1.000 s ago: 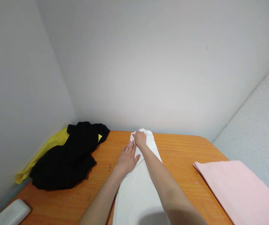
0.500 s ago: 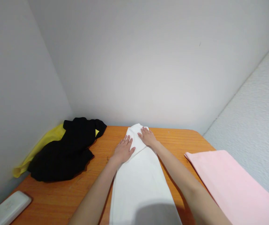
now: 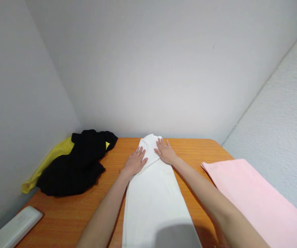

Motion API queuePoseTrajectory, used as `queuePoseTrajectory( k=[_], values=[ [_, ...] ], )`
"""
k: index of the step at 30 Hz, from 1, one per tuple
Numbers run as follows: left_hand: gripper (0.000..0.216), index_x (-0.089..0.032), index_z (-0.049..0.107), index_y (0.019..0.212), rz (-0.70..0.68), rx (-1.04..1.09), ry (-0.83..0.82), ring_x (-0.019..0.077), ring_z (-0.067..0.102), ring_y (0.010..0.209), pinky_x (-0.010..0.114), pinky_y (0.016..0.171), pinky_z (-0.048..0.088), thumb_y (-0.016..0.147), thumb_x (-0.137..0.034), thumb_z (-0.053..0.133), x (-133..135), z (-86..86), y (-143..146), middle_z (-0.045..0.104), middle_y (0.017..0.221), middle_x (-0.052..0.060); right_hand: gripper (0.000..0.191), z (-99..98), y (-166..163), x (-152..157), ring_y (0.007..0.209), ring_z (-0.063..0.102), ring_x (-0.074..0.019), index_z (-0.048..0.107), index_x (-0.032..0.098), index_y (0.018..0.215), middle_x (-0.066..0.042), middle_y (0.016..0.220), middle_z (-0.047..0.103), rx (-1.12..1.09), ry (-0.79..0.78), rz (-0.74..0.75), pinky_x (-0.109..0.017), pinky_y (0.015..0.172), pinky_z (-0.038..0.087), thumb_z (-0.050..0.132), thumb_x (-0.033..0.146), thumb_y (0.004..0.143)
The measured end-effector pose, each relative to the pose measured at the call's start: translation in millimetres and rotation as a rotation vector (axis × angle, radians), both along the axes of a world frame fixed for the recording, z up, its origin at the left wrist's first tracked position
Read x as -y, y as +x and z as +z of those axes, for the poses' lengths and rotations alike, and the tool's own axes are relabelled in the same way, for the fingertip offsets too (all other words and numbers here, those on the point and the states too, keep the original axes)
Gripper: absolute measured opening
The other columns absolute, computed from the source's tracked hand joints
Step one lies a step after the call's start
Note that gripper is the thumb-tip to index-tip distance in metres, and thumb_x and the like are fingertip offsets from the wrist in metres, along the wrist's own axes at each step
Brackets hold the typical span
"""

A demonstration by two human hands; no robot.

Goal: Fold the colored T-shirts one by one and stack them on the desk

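A long white garment [image 3: 155, 203], folded into a narrow strip, runs away from me along the wooden table; its exact kind I cannot tell. Its far end narrows, with a folded-over part whose edge crosses it at a slant. My left hand [image 3: 135, 161] lies flat on the left edge near that end, fingers spread. On the right edge, slightly farther off, my right hand [image 3: 165, 151] rests palm down with its fingers apart. Both hands touch the cloth without gripping it. A shadow covers part of the near end.
Crumpled black cloth [image 3: 73, 168] and yellow cloth [image 3: 52, 155] lie at the left back of the orange-brown table [image 3: 190, 146]. A white oblong object [image 3: 16, 225] sits at the left front. Folded pink cloth [image 3: 254, 196] covers the right side. Walls stand behind and on both sides.
My right hand has shifted slightly toward the cloth's right edge and its fingers have spread. My left hand stays nearly in place. The view has turned slightly.
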State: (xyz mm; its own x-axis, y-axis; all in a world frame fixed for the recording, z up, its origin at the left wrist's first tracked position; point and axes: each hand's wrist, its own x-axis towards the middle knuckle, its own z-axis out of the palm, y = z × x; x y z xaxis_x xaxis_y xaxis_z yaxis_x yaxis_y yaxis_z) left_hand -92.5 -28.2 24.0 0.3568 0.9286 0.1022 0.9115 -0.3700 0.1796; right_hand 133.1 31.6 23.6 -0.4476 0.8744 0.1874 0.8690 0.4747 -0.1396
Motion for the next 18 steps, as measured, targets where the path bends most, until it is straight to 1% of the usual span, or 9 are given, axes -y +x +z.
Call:
queuePoseTrajectory(
  k=[2, 4, 7, 9, 11, 13, 15, 18],
  values=[
    [0.066, -0.018, 0.03, 0.149, 0.001, -0.004, -0.009, 0.0232, 0.008, 0.148, 0.043, 0.118, 0.019, 0.097, -0.056, 0.017, -1, -0.8, 0, 0.015, 0.16, 0.008, 0.078, 5.5, 7, 31, 0.146, 0.003, -0.0265, 0.026, 0.004, 0.15, -0.017, 0.156, 0.012, 0.014, 0.029, 0.065, -0.049, 0.118, 0.004, 0.013, 0.061, 0.098],
    [0.066, -0.018, 0.029, 0.149, 0.007, -0.011, -0.016, 0.0227, 0.008, 0.148, 0.042, 0.118, 0.018, 0.097, -0.056, 0.018, -2, -0.7, 0, 0.014, 0.16, 0.008, 0.083, 8.4, 13, 68, 0.146, 0.001, -0.0273, 0.024, 0.001, 0.15, -0.018, 0.156, 0.01, 0.027, 0.028, 0.134, -0.048, 0.119, 0.004, 0.013, 0.064, 0.097],
    [0.065, -0.018, 0.03, 0.149, 0.015, -0.014, -0.013, 0.0216, 0.008, 0.148, 0.04, 0.118, 0.016, 0.096, -0.055, 0.021, -2, -1.5, 0, 0.016, 0.159, 0.007, 0.086, 7.6, 17, 122, 0.145, -0.003, -0.028, 0.021, 0.002, 0.151, -0.017, 0.157, 0.004, 0.037, -0.032, 0.231, -0.046, 0.119, 0.007, 0.016, 0.068, 0.095],
    [0.064, -0.018, 0.032, 0.148, 0.017, -0.009, -0.005, 0.0219, 0.01, 0.148, 0.04, 0.118, 0.017, 0.096, -0.054, 0.023, -3, -2.8, 1, 0.019, 0.159, 0.008, 0.084, 4.7, 18, 148, 0.145, -0.003, -0.0291, 0.02, 0.005, 0.152, -0.016, 0.157, 0.002, 0.03, -0.088, 0.249, -0.047, 0.119, 0.009, 0.018, 0.067, 0.095],
    [0.061, -0.018, 0.035, 0.146, 0.017, -0.002, 0.011, 0.0228, 0.013, 0.147, 0.041, 0.117, 0.019, 0.096, -0.052, 0.026, -3, -3.2, 3, 0.023, 0.158, 0.009, 0.079, 1.9, 19, 162, 0.145, -0.001, -0.0296, 0.02, 0.007, 0.152, -0.015, 0.157, 0.003, 0.01, -0.113, 0.235, -0.048, 0.119, 0.011, 0.018, 0.064, 0.097],
    [0.057, -0.017, 0.04, 0.143, 0.021, 0.011, 0.043, 0.0227, 0.018, 0.146, 0.041, 0.117, 0.022, 0.097, -0.049, 0.027, -1, -0.2, 5, 0.029, 0.156, 0.009, 0.075, 0.2, 19, 168, 0.146, 0.001, -0.0292, 0.02, 0.009, 0.153, -0.014, 0.157, 0.005, -0.017, -0.1, 0.214, -0.048, 0.119, 0.011, 0.019, 0.061, 0.098],
    [0.051, -0.016, 0.046, 0.137, 0.029, 0.032, 0.094, 0.0212, 0.025, 0.144, 0.039, 0.116, 0.024, 0.098, -0.043, 0.026, 4, 7.4, 7, 0.036, 0.153, 0.01, 0.074, -0.2, 19, 169, 0.146, 0.002, -0.0288, 0.02, 0.011, 0.153, -0.012, 0.157, 0.006, -0.039, -0.083, 0.201, -0.047, 0.119, 0.011, 0.02, 0.06, 0.098],
    [0.048, -0.016, 0.053, 0.126, 0.057, 0.066, 0.181, 0.0201, 0.038, 0.136, 0.037, 0.114, 0.028, 0.1, -0.037, 0.019, 18, 24.5, 7, 0.047, 0.144, 0.011, 0.074, -0.1, 20, 169, 0.146, 0.005, -0.0286, 0.021, 0.011, 0.153, -0.012, 0.157, 0.008, -0.06, -0.076, 0.188, -0.047, 0.119, 0.012, 0.019, 0.061, 0.098]
  ],
)
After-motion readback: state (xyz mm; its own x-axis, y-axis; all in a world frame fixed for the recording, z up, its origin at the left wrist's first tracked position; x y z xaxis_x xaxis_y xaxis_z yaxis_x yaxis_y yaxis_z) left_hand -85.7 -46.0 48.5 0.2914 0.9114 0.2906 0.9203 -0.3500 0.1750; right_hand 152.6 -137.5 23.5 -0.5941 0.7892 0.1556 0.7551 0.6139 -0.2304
